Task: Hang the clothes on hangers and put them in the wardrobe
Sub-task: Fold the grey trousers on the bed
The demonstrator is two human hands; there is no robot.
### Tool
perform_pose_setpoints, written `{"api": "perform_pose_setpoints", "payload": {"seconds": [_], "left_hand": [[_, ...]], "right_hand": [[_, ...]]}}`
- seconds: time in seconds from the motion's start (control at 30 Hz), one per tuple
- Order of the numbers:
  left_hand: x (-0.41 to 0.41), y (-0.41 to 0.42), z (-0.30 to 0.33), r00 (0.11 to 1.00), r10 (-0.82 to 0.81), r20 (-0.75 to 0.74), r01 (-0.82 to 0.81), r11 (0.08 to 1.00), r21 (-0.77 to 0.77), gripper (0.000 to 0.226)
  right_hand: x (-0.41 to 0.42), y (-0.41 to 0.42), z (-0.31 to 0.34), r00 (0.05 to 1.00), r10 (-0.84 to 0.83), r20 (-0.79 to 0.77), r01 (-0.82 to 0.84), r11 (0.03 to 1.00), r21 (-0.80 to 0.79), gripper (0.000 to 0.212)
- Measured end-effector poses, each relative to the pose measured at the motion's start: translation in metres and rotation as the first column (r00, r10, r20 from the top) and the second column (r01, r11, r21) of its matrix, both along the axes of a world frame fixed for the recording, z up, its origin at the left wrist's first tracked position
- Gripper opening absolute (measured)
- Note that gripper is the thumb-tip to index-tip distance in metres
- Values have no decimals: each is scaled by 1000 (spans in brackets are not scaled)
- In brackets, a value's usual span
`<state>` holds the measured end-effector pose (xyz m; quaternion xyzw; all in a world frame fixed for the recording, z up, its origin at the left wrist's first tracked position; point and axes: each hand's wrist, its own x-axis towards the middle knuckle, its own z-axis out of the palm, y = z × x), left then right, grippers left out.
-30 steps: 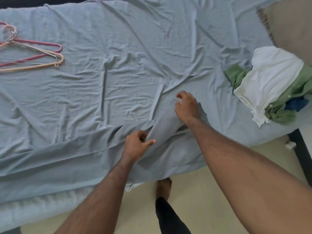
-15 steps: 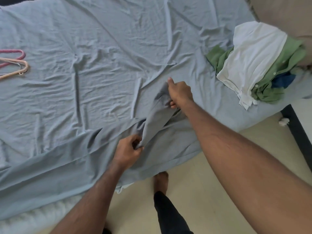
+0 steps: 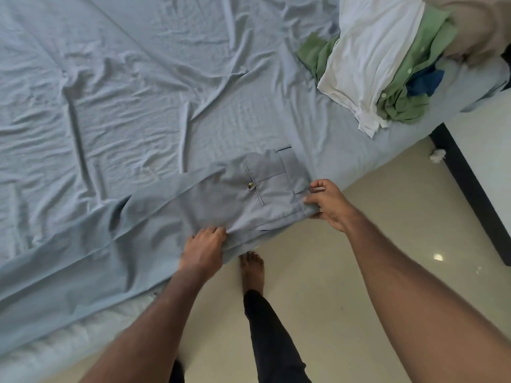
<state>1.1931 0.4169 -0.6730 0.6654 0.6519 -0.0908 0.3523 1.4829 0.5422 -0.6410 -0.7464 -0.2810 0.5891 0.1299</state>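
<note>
Grey-blue trousers [image 3: 235, 197] lie flat along the bed's near edge, their back pocket with a small metal button facing up. My right hand [image 3: 327, 204] pinches the waistband end at the right. My left hand [image 3: 203, 248] grips the lower edge of the trousers near the seat. A pile of clothes sits at the bed's far right corner: a white garment [image 3: 365, 59] on top, a green shirt [image 3: 409, 98] beneath, and a bit of dark blue cloth [image 3: 424, 82]. No hangers are in view now.
The bed [image 3: 132, 92] is covered by a crumpled light blue sheet that hangs over the near edge. A beige pillow [image 3: 481, 26] lies at the top right. Pale floor tiles, a dark bed frame [image 3: 470, 189] and my bare foot [image 3: 251, 272] lie below.
The bunched trousers have been pulled out and spread flat toward the bed edge. My right hand moved right and down to the waistband. The view shifted right, taking the hangers out of sight.
</note>
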Motion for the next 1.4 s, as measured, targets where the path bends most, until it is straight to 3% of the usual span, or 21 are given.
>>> {"api": "perform_pose_setpoints", "payload": {"seconds": [0.1,0.17,0.27,0.43,0.53,0.67,0.73,0.87,1.17,1.27,1.4], "left_hand": [[5,-5,-1,998,-54,-30,55,998,18,14],[6,-8,0,997,-67,47,65,997,37,13],[13,-13,2,986,-107,127,101,993,58,13],[19,-5,-3,983,-157,93,164,984,-69,15],[21,2,-3,982,-176,74,182,979,-88,7],[23,12,-1,992,-100,75,101,995,0,22],[24,18,-1,994,-49,99,48,999,16,25],[29,26,2,995,-55,82,56,998,-20,28],[43,52,2,998,-29,62,31,999,-27,18],[50,62,-2,997,-29,68,34,996,-78,15],[52,64,-2,998,-11,64,18,994,-104,14]], "right_hand": [[-3,-9,-23,982,70,178,-81,995,55,45],[-4,-10,-31,940,118,321,-168,977,132,37],[2,-6,-35,925,125,358,-184,974,136,30],[3,-7,-39,831,297,471,-361,931,51,41],[-3,-2,-33,847,313,430,-358,933,24,64],[-4,11,-26,794,421,439,-445,894,-53,78],[-2,19,-23,812,451,370,-473,880,-34,75],[-1,32,-22,875,438,206,-458,887,63,49],[1,82,-18,881,461,108,-473,856,209,55],[3,99,-16,884,412,221,-456,864,214,43],[0,90,-16,732,383,563,-506,859,75,52]]}}
